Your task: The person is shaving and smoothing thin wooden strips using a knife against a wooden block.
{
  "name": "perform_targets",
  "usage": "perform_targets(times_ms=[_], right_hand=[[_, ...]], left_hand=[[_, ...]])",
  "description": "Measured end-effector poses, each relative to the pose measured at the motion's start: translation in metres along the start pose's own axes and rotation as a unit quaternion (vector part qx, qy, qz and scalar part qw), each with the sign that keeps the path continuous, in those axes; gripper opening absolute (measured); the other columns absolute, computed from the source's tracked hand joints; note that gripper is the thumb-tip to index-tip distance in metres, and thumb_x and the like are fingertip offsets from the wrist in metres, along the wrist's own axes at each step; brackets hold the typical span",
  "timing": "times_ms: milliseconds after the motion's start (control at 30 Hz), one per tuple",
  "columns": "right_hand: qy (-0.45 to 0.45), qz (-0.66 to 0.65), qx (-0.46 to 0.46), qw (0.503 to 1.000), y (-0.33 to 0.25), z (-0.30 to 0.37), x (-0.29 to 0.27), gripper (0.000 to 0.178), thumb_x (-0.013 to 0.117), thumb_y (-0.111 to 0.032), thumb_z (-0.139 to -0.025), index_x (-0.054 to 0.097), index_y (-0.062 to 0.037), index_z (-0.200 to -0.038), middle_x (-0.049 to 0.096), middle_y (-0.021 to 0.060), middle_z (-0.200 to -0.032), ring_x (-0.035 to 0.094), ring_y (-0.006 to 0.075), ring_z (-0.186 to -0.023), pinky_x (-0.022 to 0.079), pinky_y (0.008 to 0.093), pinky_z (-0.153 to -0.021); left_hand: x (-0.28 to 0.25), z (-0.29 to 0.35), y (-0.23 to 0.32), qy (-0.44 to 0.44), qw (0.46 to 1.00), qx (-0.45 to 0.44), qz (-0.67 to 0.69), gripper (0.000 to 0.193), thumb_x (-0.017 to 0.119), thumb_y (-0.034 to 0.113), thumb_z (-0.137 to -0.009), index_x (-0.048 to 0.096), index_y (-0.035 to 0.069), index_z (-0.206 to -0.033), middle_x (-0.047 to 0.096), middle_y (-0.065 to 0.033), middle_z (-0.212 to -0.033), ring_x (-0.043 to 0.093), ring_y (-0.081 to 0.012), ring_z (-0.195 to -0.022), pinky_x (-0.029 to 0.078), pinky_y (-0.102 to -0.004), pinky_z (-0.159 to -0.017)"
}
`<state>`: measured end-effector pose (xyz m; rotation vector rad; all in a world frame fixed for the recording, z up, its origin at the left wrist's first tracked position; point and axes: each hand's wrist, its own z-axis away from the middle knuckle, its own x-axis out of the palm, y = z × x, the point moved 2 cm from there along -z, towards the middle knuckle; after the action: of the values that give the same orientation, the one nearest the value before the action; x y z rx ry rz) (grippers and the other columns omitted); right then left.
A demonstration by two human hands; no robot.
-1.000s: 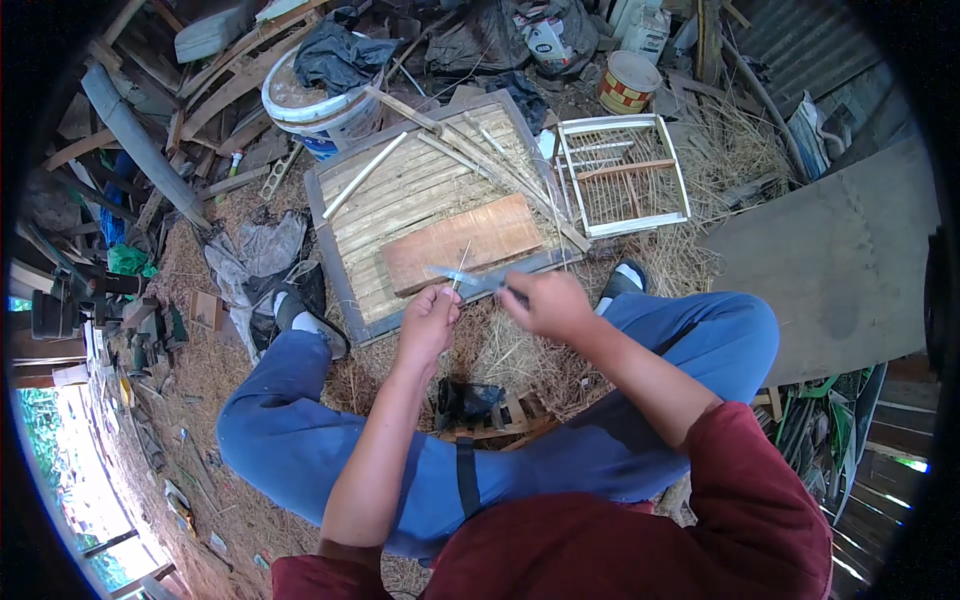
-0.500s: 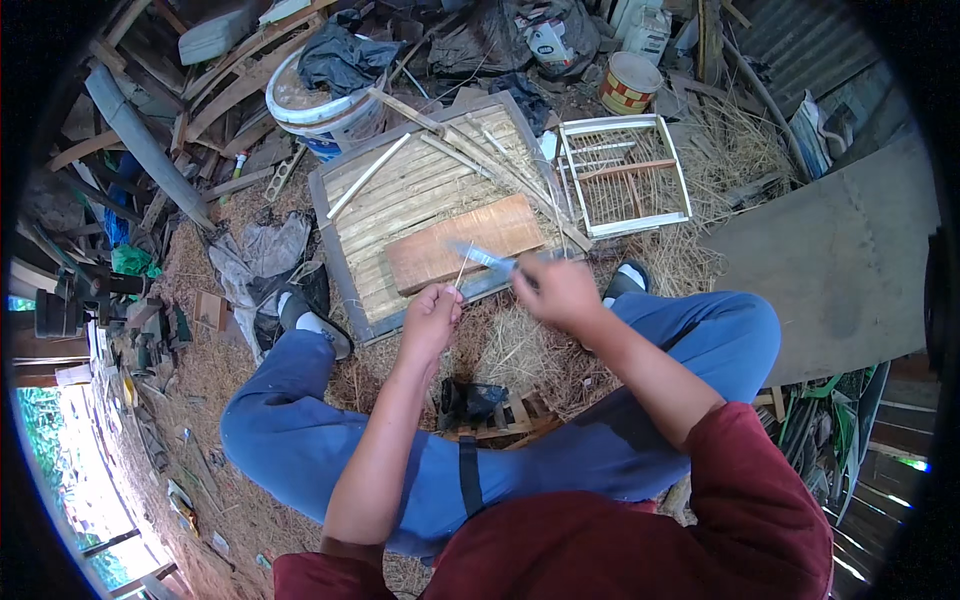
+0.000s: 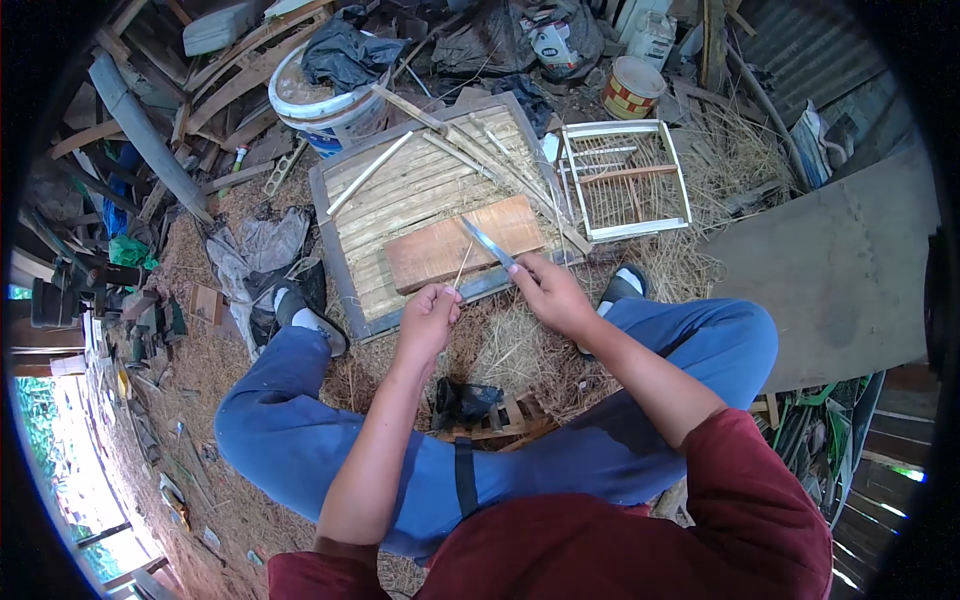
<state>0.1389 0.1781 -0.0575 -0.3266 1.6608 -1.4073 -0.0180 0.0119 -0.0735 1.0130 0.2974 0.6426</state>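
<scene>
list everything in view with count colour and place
knife: 1, silver-bladed, in right hand
thin stick: 1, pale, in left hand
wooden block: 1, brown, on slatted board
slatted board: 1, yellowish, grey-edged, centre
loose strips: several, pale, on slatted board
barred frame: 1, white and brown, right of block
tub: 1, white and blue, upper left
plastic sheet: 1, black, on tub
small bucket: 1, whitish, red, yellow, upper right
flat panel: 1, greyish, right
straw: uncountable, tan, around slatted board
scrap clutter: uncountable, mixed, outer edges
shoes: 2, dark, flanking hands
legs: 2, blue-trousered, lower centre
left hand: 1, bare, around thin stick
right hand: 1, bare, around knife
</scene>
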Motion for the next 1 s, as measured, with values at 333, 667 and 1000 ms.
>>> perform_targets(times_ms=[333, 667, 1000], right_hand=[[-0.008, 0.033, -0.018, 0.999, 0.0, -0.001, 0.0, 0.028, 0.06, -0.03, -0.105, 0.067, -0.0032, -0.1, 0.065, 0.0251, -0.08, 0.064, 0.0469, -0.074, 0.049, 0.0508, -0.066], [-0.027, 0.116, -0.009, 0.993, -0.014, 0.006, 0.003, 0.025, 0.06, -0.029, -0.104, 0.067, -0.0058, -0.097, 0.068, 0.0242, -0.08, 0.066, 0.0482, -0.076, 0.052, 0.0559, -0.067], [-0.017, 0.156, -0.005, 0.988, -0.015, 0.007, 0.002, 0.024, 0.059, -0.029, -0.103, 0.067, -0.0069, -0.099, 0.069, 0.0238, -0.08, 0.067, 0.0475, -0.076, 0.053, 0.0571, -0.069]], left_hand=[[0.002, 0.001, 0.003, -0.003, 1.0, 0.007, -0.004, 0.022, 0.055, 0.028, -0.111, 0.064, 0.009, -0.104, 0.052, 0.0065, -0.071, 0.034, -0.0019, -0.048, 0.024, -0.0226, -0.042], [0.004, 0.004, 0.009, 0.005, 1.0, 0.005, 0.006, 0.022, 0.056, 0.028, -0.111, 0.065, 0.009, -0.103, 0.053, 0.0062, -0.072, 0.033, -0.002, -0.047, 0.024, -0.0227, -0.042], [0.004, 0.007, 0.012, 0.012, 1.0, -0.003, 0.02, 0.021, 0.056, 0.019, -0.11, 0.065, 0.004, -0.098, 0.055, 0.0035, -0.072, 0.046, -0.0053, -0.064, 0.034, -0.023, -0.057]])
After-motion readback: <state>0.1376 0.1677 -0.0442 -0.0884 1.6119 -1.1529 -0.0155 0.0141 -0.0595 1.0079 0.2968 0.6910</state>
